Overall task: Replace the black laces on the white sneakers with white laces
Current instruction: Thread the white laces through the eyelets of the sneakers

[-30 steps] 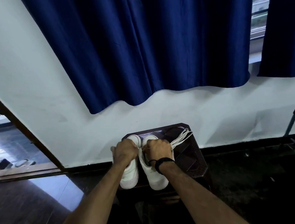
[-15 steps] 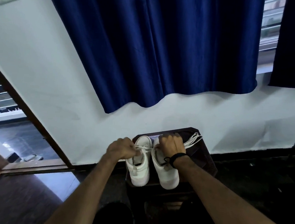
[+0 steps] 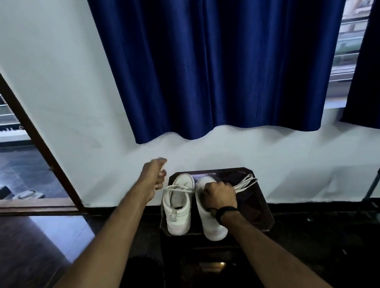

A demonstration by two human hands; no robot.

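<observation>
Two white sneakers stand side by side on a small dark wooden stool (image 3: pixel 263 208), toes toward the wall. My left hand (image 3: pixel 153 175) is to the left of the left sneaker (image 3: pixel 177 211) and pinches a white lace (image 3: pixel 178 188) stretched across that shoe's opening. At the other end of the lace, my right hand (image 3: pixel 220 195), with a black wristband, is closed over the top of the right sneaker (image 3: pixel 212 225). A loose bundle of white laces (image 3: pixel 246 181) lies on the stool's far right corner. No black laces are visible.
The stool stands against a white wall under a dark blue curtain (image 3: pixel 213 66). An open doorway with a brown frame (image 3: pixel 36 145) is to the left. A black stand leg (image 3: pixel 377 179) sits at the right on the dark floor.
My left hand has pulled away to the left of the sneakers, drawing the white lace taut across the left shoe. My right hand stays on the right shoe. The camera view has shifted.
</observation>
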